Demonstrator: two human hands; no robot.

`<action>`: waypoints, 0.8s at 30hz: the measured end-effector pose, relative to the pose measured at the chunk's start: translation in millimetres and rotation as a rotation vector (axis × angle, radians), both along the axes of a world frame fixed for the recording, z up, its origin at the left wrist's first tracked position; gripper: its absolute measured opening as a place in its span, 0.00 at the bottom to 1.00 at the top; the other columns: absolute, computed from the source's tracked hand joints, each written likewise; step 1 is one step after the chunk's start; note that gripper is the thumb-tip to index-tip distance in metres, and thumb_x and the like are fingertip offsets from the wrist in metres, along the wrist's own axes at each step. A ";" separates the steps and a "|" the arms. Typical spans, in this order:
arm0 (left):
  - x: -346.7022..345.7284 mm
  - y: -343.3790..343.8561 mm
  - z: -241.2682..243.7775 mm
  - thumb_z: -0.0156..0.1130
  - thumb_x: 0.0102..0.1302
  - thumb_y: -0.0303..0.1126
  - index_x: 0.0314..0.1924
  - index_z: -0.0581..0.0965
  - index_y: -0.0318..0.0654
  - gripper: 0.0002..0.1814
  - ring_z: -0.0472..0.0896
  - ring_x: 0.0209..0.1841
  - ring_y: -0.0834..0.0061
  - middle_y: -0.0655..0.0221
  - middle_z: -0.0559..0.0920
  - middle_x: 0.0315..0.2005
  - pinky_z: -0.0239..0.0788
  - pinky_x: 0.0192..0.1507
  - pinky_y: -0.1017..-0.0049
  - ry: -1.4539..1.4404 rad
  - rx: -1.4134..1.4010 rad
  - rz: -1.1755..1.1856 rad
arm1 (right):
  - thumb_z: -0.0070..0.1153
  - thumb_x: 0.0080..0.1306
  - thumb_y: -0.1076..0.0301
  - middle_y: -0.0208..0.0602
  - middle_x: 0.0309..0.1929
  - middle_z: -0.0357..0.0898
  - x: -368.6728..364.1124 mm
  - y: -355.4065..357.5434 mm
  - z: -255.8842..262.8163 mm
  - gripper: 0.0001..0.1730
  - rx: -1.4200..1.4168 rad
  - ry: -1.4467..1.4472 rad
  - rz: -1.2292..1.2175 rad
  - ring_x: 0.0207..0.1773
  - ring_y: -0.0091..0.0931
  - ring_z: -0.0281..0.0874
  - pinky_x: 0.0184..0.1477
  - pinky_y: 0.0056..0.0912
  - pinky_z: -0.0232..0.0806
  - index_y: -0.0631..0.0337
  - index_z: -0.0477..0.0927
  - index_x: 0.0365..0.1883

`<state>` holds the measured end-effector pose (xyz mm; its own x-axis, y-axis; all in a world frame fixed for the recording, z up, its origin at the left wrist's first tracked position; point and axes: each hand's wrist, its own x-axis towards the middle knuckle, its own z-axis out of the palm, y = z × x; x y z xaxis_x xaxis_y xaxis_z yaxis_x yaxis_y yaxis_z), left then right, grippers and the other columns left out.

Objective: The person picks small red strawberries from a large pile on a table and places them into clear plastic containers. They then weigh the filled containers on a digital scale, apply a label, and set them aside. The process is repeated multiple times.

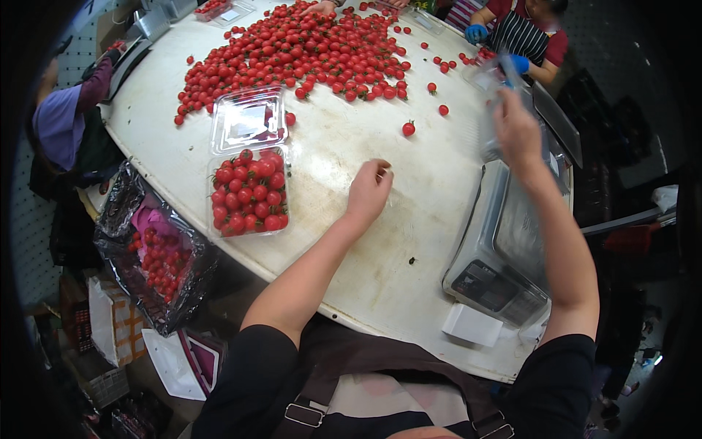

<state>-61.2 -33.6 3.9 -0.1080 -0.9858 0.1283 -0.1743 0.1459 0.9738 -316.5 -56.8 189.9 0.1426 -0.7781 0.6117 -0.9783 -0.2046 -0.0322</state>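
My left hand [371,189] hovers over the middle of the white table [340,263], its fingers curled; whether something small is between them I cannot tell. At the right, my right hand [515,129] is on a clear plastic clamshell container [491,129], blurred, with its fingers bent at the upper part. An open clamshell full of cherry tomatoes [249,192] stands left of my left hand, its clear lid [248,120] folded back towards the pile. Beyond it lies a large heap of cherry tomatoes [307,49]. One loose cherry tomato [408,129] sits between my hands, farther back.
A grey weighing scale [493,241] stands at the right edge, with a white box [472,325] before it. A black plastic-lined bin [159,258] with tomatoes is below the left edge. Co-workers stand at the left [66,120] and upper right [521,35]; other hands [321,7] reach the heap.
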 end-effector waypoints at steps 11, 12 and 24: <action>100.0 117.2 40.7 0.62 0.65 0.32 0.53 0.75 0.33 0.17 0.72 0.57 0.52 0.52 0.74 0.56 0.63 0.61 0.60 -0.372 -0.323 0.015 | 0.56 0.62 0.70 0.35 0.28 0.73 151.5 206.7 -114.5 0.14 0.469 -0.091 0.655 0.32 0.37 0.75 0.33 0.43 0.69 0.54 0.78 0.47; 100.4 129.2 43.5 0.63 0.62 0.29 0.52 0.76 0.34 0.18 0.69 0.61 0.49 0.51 0.73 0.58 0.61 0.64 0.59 -0.391 -0.293 -0.010 | 0.59 0.61 0.70 0.35 0.31 0.77 152.1 217.2 -110.3 0.16 0.507 -0.110 0.618 0.36 0.38 0.77 0.38 0.43 0.70 0.55 0.79 0.48; 107.0 184.9 38.7 0.49 0.57 0.15 0.54 0.75 0.32 0.23 0.69 0.65 0.48 0.49 0.69 0.63 0.62 0.66 0.60 -0.577 -0.387 -0.114 | 0.59 0.63 0.74 0.42 0.43 0.81 3.6 381.2 -91.7 0.13 0.612 -0.415 -0.044 0.43 0.40 0.81 0.44 0.39 0.75 0.66 0.79 0.47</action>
